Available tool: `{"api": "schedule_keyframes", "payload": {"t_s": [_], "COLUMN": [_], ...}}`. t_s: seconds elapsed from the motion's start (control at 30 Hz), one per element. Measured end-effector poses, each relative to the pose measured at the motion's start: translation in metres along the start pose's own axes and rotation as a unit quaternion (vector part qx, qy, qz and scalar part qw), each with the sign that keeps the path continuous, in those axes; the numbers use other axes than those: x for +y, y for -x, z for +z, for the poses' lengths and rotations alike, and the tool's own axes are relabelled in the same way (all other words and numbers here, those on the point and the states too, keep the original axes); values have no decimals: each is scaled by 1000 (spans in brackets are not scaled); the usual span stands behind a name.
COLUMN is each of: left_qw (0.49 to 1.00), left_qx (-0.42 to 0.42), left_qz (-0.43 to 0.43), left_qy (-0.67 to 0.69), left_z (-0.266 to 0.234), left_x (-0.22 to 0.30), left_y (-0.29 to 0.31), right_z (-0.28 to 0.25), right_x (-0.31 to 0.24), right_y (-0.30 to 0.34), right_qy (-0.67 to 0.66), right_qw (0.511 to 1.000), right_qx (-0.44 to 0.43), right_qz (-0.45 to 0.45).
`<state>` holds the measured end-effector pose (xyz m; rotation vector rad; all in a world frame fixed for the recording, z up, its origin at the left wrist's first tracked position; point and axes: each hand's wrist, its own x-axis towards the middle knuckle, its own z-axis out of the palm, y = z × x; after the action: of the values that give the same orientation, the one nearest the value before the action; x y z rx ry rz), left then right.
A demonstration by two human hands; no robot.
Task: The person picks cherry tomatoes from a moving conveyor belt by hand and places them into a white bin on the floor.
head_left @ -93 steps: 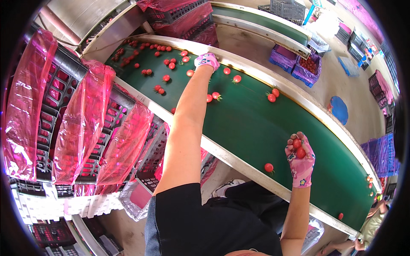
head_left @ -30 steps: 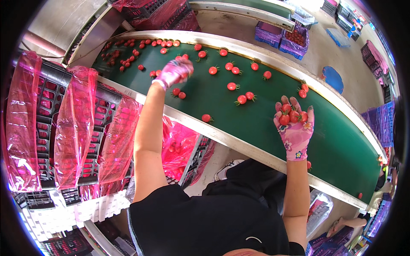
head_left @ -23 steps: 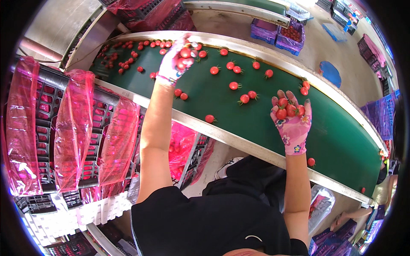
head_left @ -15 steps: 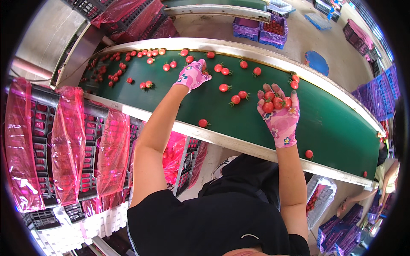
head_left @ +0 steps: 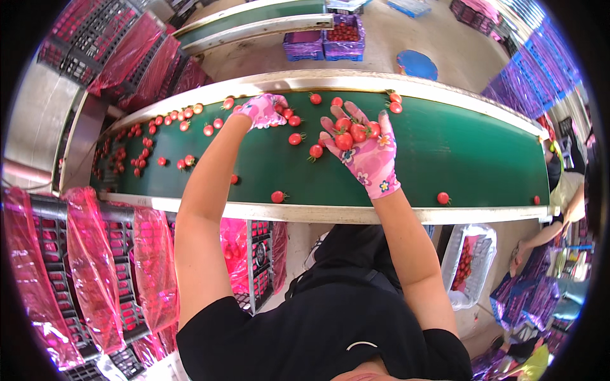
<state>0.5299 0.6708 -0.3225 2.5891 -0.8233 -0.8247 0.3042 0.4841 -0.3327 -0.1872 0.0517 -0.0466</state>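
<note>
Shows at far left black crates (head_left: pixel 124 260) draped in strips of pink film (head_left: pixel 92 273), with a further crate stack (head_left: pixel 95 41) above. Groups the densest scatter of loose tomatoes (head_left: pixel 146 152) at the left end of a green conveyor belt (head_left: pixel 470 152), thinning toward the middle. Includes, below the near rail (head_left: pixel 298 213), a film-lined crate (head_left: pixel 235 251) with red fruit inside. Positions the left hand (head_left: pixel 262 112), in a pink flowered glove, palm down near the far rail (head_left: pixel 305 82), close beside several tomatoes. Conceals the left grip under the glove: cannot tell its width or contents. Displays between the hands separate tomatoes (head_left: pixel 295 138) on the belt, some with green calyces, and beyond the far rail two purple-lined crates (head_left: pixel 304 47). Holds in the right hand (head_left: pixel 370 156), similarly gloved and palm up, a tomato cluster (head_left: pixel 358 132) of at least four, cupped above the belt with fingers parted and half curled. Continues rightward with a blue round object (head_left: pixel 416 65) on the floor, a paired group of tomatoes (head_left: pixel 395 107) near the far rail, a single tomato (head_left: pixel 443 199) near the near rail, a pale lined bin (head_left: pixel 471 289) containing red fruit below, and a co-worker's arm (head_left: pixel 575 206).
</note>
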Motion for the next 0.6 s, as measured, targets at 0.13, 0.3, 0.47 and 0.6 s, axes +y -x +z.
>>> {"api": "schedule_keyframes", "payload": {"t_s": [0.13,0.3,0.47,0.6], "left_qw": [997,975,984,985], "left_qx": [65,115,86,67], "left_qz": [20,31,46,156], "left_qy": [-47,-187,-147,26], "left_z": [22,41,48,42], "left_x": [6,42,55,20], "left_y": [1,7,-24,-37], "right_z": [-13,-28,-41,-33], "right_x": [0,-2,-1,7], "right_y": [-6,-12,-19,-15], "right_qy": [12,39,-17,-78], "right_qw": [999,991,988,993], "right_qx": [30,94,134,50], "right_qz": [-34,-84,-72,-73]}}
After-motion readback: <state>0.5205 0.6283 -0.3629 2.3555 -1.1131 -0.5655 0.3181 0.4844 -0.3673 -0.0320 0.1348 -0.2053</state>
